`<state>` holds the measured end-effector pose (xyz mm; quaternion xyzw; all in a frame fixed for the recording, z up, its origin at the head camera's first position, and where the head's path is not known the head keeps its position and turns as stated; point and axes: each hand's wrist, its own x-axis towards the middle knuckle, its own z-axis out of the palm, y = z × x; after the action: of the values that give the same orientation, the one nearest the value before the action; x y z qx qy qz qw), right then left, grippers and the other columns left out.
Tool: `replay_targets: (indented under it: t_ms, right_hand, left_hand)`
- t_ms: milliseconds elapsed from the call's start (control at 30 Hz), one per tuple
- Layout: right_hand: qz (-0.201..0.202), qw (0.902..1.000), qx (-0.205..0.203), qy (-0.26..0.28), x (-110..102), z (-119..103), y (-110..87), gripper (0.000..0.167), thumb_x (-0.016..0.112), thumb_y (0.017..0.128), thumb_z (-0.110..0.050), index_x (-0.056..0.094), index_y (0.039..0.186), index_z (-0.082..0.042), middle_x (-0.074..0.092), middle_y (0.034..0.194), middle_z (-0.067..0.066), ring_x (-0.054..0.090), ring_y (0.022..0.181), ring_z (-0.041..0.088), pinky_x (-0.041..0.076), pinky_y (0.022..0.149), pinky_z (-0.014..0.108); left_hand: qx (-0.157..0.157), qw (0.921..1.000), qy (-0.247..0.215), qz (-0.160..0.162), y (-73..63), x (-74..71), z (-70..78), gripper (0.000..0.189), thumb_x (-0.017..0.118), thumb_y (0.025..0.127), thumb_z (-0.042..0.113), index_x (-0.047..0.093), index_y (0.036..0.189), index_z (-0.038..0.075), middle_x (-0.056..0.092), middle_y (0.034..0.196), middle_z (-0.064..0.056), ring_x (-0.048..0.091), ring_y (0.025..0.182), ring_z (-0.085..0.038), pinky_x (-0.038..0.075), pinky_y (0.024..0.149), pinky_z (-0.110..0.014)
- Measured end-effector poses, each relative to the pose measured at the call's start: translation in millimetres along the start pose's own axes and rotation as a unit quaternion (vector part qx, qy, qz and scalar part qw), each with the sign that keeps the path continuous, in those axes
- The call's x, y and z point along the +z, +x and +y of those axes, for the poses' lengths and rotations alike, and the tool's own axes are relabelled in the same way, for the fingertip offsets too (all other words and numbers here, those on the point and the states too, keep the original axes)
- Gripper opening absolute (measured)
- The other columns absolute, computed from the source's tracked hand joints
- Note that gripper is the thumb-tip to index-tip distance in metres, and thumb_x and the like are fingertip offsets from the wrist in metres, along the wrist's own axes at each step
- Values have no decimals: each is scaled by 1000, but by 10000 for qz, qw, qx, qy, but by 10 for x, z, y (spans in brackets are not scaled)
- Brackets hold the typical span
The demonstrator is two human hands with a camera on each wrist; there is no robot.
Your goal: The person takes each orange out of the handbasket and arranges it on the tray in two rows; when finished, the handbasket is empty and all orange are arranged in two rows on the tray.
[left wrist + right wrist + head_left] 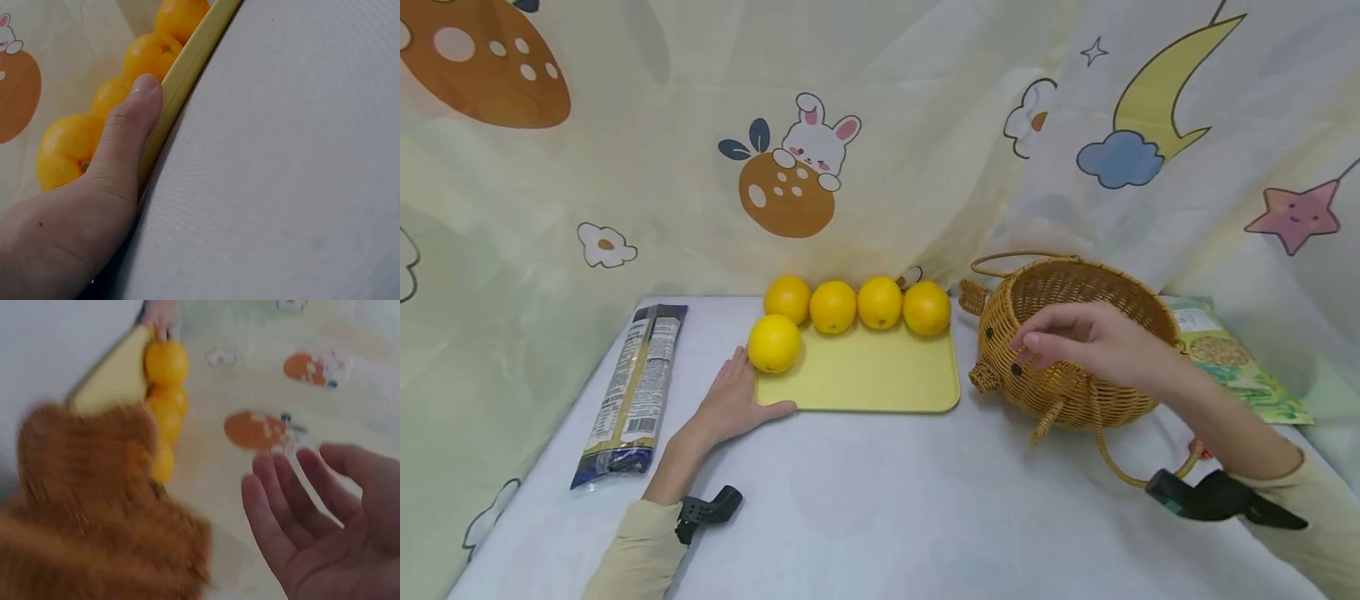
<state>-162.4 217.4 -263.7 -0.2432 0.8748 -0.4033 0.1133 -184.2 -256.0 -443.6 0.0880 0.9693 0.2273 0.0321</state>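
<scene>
Several oranges sit on a pale yellow tray, most in a row along its back edge. One orange is in front of that row at the left. My left hand rests against the tray's front left corner. Its thumb lies straight along the front rim; the other fingers extend beside the left edge. Over the near left side of a wicker basket with a pig's face hovers my right hand. Its fingers are loosely bent around nothing, as the right wrist view also shows.
At the left of the white table lies a long printed packet. A green packet lies behind the basket at the right. One basket handle hangs down onto the table in front. A patterned cloth hangs behind everything.
</scene>
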Motion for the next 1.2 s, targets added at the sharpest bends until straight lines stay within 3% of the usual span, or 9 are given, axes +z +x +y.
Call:
replay_targets:
  t_ms: [100, 233, 333, 467, 533, 667, 833, 1000, 1200]
  right_hand:
    - [-841, 9933, 382, -700, -382, 1, 189, 27, 55, 99, -28, 64, 120, -12, 67, 117, 9, 68, 100, 18, 58, 85, 29]
    - [-2106, 9639, 1020, -1272, -786, 134, 470, 44, 51, 100, -36, 50, 138, -13, 53, 138, 13, 60, 116, 25, 59, 87, 38]
    - [-2875, 9372, 1638, -1106, -873, 300, 663, 55, 51, 100, -39, 41, 144, -8, 43, 146, 22, 55, 123, 34, 60, 83, 42]
    - [-3711, 8954, 2219, -1067, -807, 459, 862, 63, 54, 98, -42, 37, 147, -5, 36, 150, 28, 51, 128, 44, 60, 82, 48]
    - [-3936, 8810, 2395, -1078, -782, 471, 951, 64, 54, 98, -43, 37, 147, -6, 34, 151, 29, 49, 129, 46, 59, 83, 52]
    - [-4147, 8625, 2698, -1065, -756, 423, 1092, 66, 55, 96, -45, 36, 148, -9, 32, 153, 27, 45, 132, 48, 56, 85, 57]
    - [-4488, 8340, 3074, -929, -633, 473, 1124, 75, 65, 91, -42, 33, 150, -9, 32, 153, 27, 38, 137, 48, 54, 88, 60]
    - [-4666, 8190, 3243, -795, -492, 553, 1144, 66, 68, 89, -36, 42, 144, -11, 36, 152, 26, 36, 139, 48, 50, 89, 67]
    - [-4818, 8000, 3505, -706, -418, 573, 1208, 66, 69, 89, -34, 43, 144, -10, 38, 151, 24, 34, 140, 47, 47, 90, 70]
  left_hand:
    - [23, 10000, 16, 54, -3, -7, -20, 120, 68, 75, 69, 7, 156, 5, 6, 163, -21, 3, 150, -44, 6, 121, -61]
    - [12, 10000, 8, 67, -11, -11, -32, 120, 67, 74, 69, 7, 156, 5, 6, 163, -21, 3, 150, -44, 6, 121, -61]
    - [-16, 10000, 28, 52, -15, -7, -38, 120, 67, 74, 70, 6, 156, 6, 5, 163, -21, 2, 150, -44, 6, 121, -61]
    - [-37, 10000, 9, 21, -25, -5, -34, 120, 67, 74, 69, 7, 156, 7, 5, 164, -20, 2, 150, -44, 6, 121, -61]
    - [-55, 10000, 15, 6, -31, -5, -28, 120, 67, 74, 70, 7, 156, 7, 5, 164, -19, 2, 150, -43, 5, 121, -60]
    - [-29, 10000, -25, 46, -26, -1, -17, 119, 68, 74, 69, 9, 156, 7, 6, 164, -19, 3, 150, -43, 6, 121, -60]
    - [71, 9999, -14, 111, -2, 31, -15, 119, 68, 74, 69, 10, 156, 6, 8, 163, -21, 4, 150, -44, 7, 120, -62]
    - [81, 9999, 19, 121, 13, 43, -23, 120, 68, 74, 69, 8, 156, 6, 6, 163, -21, 3, 150, -44, 7, 120, -62]
    - [-26, 10000, 25, 55, 11, 37, -28, 120, 67, 74, 69, 7, 156, 6, 5, 164, -20, 2, 151, -43, 6, 121, -60]
